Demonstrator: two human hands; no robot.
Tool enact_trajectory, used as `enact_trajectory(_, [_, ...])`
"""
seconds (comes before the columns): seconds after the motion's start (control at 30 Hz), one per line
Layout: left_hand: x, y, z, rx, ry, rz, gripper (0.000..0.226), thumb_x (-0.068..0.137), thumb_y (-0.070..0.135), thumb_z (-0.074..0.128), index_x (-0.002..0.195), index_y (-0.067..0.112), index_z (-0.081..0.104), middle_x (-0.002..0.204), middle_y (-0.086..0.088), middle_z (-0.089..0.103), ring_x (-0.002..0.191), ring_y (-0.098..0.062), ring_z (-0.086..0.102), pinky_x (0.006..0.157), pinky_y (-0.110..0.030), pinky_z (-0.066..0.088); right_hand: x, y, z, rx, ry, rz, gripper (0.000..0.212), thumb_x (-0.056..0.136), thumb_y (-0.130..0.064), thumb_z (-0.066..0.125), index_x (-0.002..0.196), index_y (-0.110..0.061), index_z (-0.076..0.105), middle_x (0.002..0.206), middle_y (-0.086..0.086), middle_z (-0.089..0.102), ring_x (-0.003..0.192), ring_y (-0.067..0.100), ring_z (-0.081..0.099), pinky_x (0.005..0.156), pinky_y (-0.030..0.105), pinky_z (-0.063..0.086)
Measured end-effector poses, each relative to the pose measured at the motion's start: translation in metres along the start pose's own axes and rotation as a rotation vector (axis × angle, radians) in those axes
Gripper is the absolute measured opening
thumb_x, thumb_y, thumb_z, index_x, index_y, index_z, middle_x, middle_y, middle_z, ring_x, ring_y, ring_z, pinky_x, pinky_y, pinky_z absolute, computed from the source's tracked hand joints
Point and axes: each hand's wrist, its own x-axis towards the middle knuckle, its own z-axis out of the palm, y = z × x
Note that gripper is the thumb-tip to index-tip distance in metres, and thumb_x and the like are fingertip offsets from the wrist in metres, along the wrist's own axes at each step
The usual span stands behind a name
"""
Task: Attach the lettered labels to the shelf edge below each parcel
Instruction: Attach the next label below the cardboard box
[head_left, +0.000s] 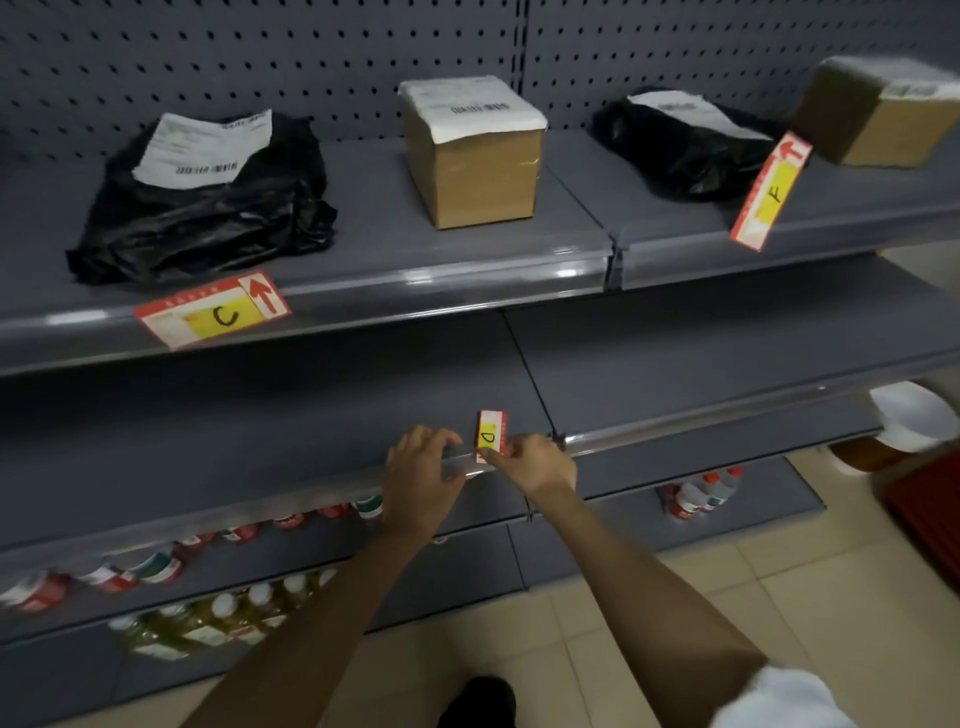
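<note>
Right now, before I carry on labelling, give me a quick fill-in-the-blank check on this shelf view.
1. The label pinched by the right hand reads ____.
2. The label under the left black bag parcel reads ____.
3. The left hand rests on the ____ shelf's edge.

Missing: D; C; lower

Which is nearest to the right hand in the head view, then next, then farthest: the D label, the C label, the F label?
From the right hand:
1. D label, pinched in that hand at the lower shelf edge.
2. C label, up left on the upper shelf edge.
3. F label, up right, tilted on the upper shelf.
</note>
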Motion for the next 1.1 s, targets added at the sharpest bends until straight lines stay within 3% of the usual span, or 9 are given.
enact_trajectory(0.2, [-0.003, 0.016, -0.024, 0.001, -0.008, 0.057, 0.028, 0.072, 0.016, 0.071, 0.098, 0.019, 0.061, 0.099, -0.007, 0.057, 0.094, -0.027, 0.053, 0.081, -0.039, 0.041, -0.011, -0.013, -0.021, 0.106, -0.005, -0.034, 0.02, 0.078, -0.034, 0.069, 0.092, -0.019, 0.066, 0.097, 0.008, 0.072, 0.093, 0.028, 0.065, 0.072, 0.029, 0.045])
enact_trajectory(0.33, [-0.013, 0.043, -0.057, -0.008, 0.023, 0.064, 0.029, 0.072, 0.018, 0.072, 0.099, 0.02, 0.061, 0.1, -0.005, 0.058, 0.096, -0.024, 0.053, 0.081, -0.035, 0.037, -0.038, -0.018, -0.066, 0.091, -0.012, -0.08, 0.017, 0.076, -0.03, 0.073, 0.083, -0.018, 0.064, 0.091, 0.006, 0.072, 0.088, 0.026, 0.065, 0.072, 0.029, 0.047])
enact_trajectory(0.57, [-0.026, 0.083, -0.115, -0.003, 0.108, 0.135, 0.026, 0.075, 0.022, 0.069, 0.098, 0.026, 0.058, 0.101, 0.001, 0.057, 0.098, -0.02, 0.051, 0.081, -0.031, 0.035, -0.091, -0.025, -0.142, 0.025, 0.046, -0.253, 0.012, 0.08, -0.027, 0.069, 0.092, -0.025, 0.067, 0.092, 0.0, 0.072, 0.086, 0.019, 0.065, 0.069, 0.027, 0.047])
enact_trajectory(0.87, [-0.007, 0.116, -0.166, 0.114, 0.316, 0.244, 0.033, 0.073, 0.019, 0.073, 0.102, 0.021, 0.058, 0.1, -0.003, 0.058, 0.096, -0.023, 0.053, 0.084, -0.035, 0.04, -0.122, -0.064, -0.219, 0.041, 0.322, -0.507, 0.015, 0.086, -0.031, 0.062, 0.094, -0.019, 0.067, 0.09, -0.001, 0.062, 0.08, 0.016, 0.059, 0.069, 0.031, 0.045])
enact_trajectory(1.1, [0.037, 0.131, -0.173, 0.252, 0.286, 0.235, 0.038, 0.072, 0.017, 0.075, 0.106, 0.019, 0.058, 0.102, -0.006, 0.057, 0.098, -0.026, 0.052, 0.084, -0.036, 0.04, -0.104, -0.108, -0.257, -0.084, 0.45, -0.614, 0.013, 0.092, -0.026, 0.056, 0.098, -0.016, 0.062, 0.094, 0.005, 0.063, 0.081, 0.025, 0.059, 0.069, 0.03, 0.036])
